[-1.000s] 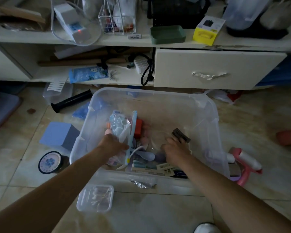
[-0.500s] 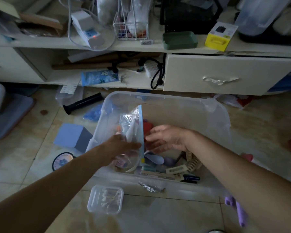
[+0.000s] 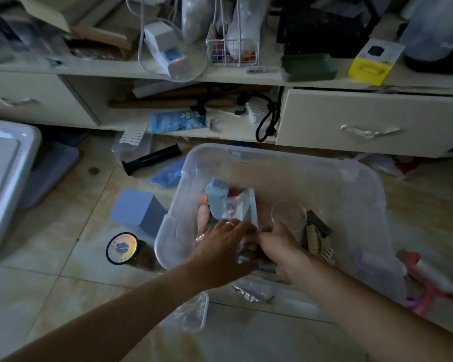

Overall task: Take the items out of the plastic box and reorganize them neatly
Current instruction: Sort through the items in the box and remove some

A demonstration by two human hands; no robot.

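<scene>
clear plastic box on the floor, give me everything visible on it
The clear plastic box is a translucent, lidless tub with rounded corners and a lipped rim, upright on the tiled floor before the cabinet. Both hands, left and right, reach inside, among small clutter including a beige comb.

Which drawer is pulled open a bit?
The right drawer, behind the clear plastic box. A dark gap shows along its top edge. The left drawer sits flush and closed.
</scene>
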